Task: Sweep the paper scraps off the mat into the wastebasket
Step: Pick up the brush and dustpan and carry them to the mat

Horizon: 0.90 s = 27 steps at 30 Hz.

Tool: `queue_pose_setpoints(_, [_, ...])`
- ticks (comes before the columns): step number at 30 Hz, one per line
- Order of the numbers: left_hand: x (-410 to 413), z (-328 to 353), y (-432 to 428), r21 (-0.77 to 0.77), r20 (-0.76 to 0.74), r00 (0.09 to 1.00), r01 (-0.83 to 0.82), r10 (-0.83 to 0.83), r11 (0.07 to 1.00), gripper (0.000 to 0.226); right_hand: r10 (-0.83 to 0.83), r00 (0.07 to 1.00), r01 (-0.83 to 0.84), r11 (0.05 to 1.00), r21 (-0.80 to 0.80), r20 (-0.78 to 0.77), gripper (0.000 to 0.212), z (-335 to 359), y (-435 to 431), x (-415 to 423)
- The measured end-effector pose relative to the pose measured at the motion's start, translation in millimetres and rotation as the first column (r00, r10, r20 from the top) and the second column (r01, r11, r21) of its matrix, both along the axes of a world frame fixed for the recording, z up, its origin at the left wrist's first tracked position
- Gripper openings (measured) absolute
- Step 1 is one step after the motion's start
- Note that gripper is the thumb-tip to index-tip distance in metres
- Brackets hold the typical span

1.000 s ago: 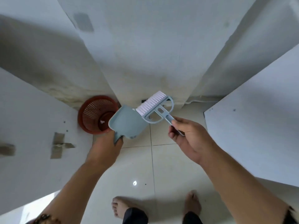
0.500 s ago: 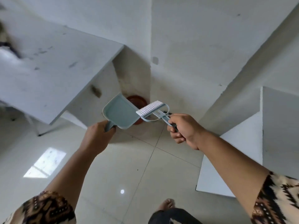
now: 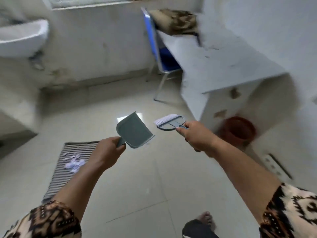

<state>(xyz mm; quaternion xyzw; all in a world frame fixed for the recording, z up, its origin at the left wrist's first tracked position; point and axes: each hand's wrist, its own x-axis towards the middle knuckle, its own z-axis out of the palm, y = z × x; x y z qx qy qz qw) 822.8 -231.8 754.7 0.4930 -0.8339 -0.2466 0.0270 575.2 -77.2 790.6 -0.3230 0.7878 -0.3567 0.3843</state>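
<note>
My left hand [image 3: 107, 152] gripping dustpan [image 3: 134, 130] handle | my right hand [image 3: 195, 134] closed on brush [image 3: 169, 123] handle, bristles toward 10 o'clock | mat [image 3: 65, 170] at 8 o'clock under my left forearm, paper scraps [image 3: 73, 162] on it | red wastebasket [image 3: 237, 130] at 3 o'clock beside the white table [image 3: 223, 66]

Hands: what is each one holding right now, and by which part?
The left hand grips the dustpan by its short handle. The right hand holds the brush by the end of its handle, bristles pointing away.
</note>
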Motion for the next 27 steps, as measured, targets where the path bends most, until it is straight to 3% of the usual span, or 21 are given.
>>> queue_pose_setpoints(6, [175, 17, -29, -0.015, -0.006, 0.949, -0.315, 0.315, 0.949, 0.017, 0.288, 0.958, -0.288, 0.958, 0.002, 0.001, 0.029, 23, -111, 135])
queue_pose_setpoints(12, [265, 12, -42, 0.036, -0.005, 0.845, -0.534, 0.534, 0.845, 0.018, 0.494, 0.862, -0.489, 0.870, 0.069, -0.116, 0.038, 31, -196, 222])
queue_pose_setpoints(17, [284, -1, -60, 0.054, -0.007, 0.723, -0.689, 0.691, 0.722, 0.027, 0.625, 0.752, -0.611, 0.780, 0.134, -0.209, 0.043, 21, -264, 252])
queue_pose_setpoints(27, [230, -21, -122, 0.167, 0.012, 0.412, -0.899, 0.911, 0.405, 0.031, 0.854, 0.508, -0.819, 0.520, 0.241, -0.117, 0.039, 0, -426, 225])
